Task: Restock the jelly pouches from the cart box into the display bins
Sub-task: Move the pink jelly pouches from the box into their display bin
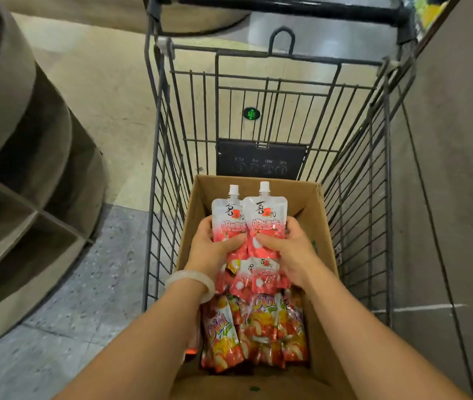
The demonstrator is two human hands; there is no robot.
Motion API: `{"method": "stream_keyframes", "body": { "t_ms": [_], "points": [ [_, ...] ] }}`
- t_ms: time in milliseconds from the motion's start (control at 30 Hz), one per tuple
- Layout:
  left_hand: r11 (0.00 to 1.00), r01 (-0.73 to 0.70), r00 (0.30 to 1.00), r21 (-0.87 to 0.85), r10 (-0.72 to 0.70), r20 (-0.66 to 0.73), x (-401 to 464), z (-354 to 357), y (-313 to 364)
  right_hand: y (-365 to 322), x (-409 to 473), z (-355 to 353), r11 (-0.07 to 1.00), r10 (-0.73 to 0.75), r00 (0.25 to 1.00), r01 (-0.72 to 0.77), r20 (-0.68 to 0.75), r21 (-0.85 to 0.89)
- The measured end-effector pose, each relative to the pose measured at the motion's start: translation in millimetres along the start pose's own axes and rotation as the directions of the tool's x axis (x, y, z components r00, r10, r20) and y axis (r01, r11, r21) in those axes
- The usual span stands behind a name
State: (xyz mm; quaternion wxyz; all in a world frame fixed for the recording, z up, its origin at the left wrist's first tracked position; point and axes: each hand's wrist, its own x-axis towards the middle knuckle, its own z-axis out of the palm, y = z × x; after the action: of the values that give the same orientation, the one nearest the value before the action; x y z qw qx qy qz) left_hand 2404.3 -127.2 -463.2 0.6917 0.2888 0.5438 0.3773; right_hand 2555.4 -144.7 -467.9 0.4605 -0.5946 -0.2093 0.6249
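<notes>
A: What is recorded nearest the camera?

B: Multicoloured fruit-print pouches point(254, 332) are packed in the cardboard box point(326, 241) inside the wire cart point(166, 174); their lettering is not legible.

A: And the hands?

B: A bunch of pink-and-white spouted pouches point(245, 223) is grasped over the box by the left hand point(210, 249) and right hand point(288, 249). A bangle point(192, 280) is worn on the left wrist.

A: Beyond?

B: "ON" is read on the cart's dark placard point(261, 160). Display bins point(18, 226) are noted at left.

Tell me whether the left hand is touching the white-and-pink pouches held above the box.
Touching. The head view shows the left hand with thumb and fingers wrapped around the pouches.
</notes>
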Motion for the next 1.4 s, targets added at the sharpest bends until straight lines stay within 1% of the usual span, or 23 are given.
{"method": "stream_keyframes", "body": {
  "t_ms": [167,267,433,600,733,867,967,1067,1200,1300,1400],
  "points": [
    [0.997,-0.043,0.998,-0.063,0.045,0.033,-26,-9,36,-34,-28,27,0.995,-0.092,0.995,0.093,0.036,-0.025],
    [0.988,-0.095,0.994,-0.125,0.102,0.05,-47,-23,62,-51,-46,52,0.988,-0.15,0.984,0.153,0.091,-0.026],
    [0.952,-0.242,0.97,-0.186,0.237,-0.047,-99,-74,107,-71,-88,128,0.972,-0.222,0.95,0.233,0.219,-0.027],
    [0.893,-0.391,0.918,-0.224,0.362,-0.159,-171,-165,146,-64,-148,234,0.96,-0.259,0.894,0.279,0.366,-0.003],
    [0.852,-0.48,0.867,-0.208,0.426,-0.257,-243,-259,162,-35,-208,331,0.962,-0.239,0.836,0.272,0.493,0.006],
    [0.821,-0.546,0.804,-0.169,0.455,-0.383,-321,-368,170,11,-263,437,0.965,-0.197,0.747,0.262,0.635,-0.007],
    [0.787,-0.598,0.732,-0.154,0.458,-0.505,-381,-444,170,51,-303,516,0.966,-0.161,0.679,0.256,0.717,-0.025],
    [0.749,-0.648,0.654,-0.136,0.456,-0.604,-430,-508,165,87,-342,584,0.969,-0.073,0.609,0.23,0.789,-0.088],
    [0.724,-0.683,0.565,-0.096,0.44,-0.698,-475,-579,153,131,-381,653,0.972,0.046,0.53,0.173,0.847,-0.162],
    [0.716,-0.692,0.508,-0.087,0.399,-0.763,-496,-623,143,163,-398,700,0.961,0.107,0.48,0.175,0.871,-0.214],
    [0.697,-0.711,0.456,-0.094,0.354,-0.817,-508,-668,141,190,-407,749,0.949,0.154,0.445,0.184,0.882,-0.258]
  ]
}}
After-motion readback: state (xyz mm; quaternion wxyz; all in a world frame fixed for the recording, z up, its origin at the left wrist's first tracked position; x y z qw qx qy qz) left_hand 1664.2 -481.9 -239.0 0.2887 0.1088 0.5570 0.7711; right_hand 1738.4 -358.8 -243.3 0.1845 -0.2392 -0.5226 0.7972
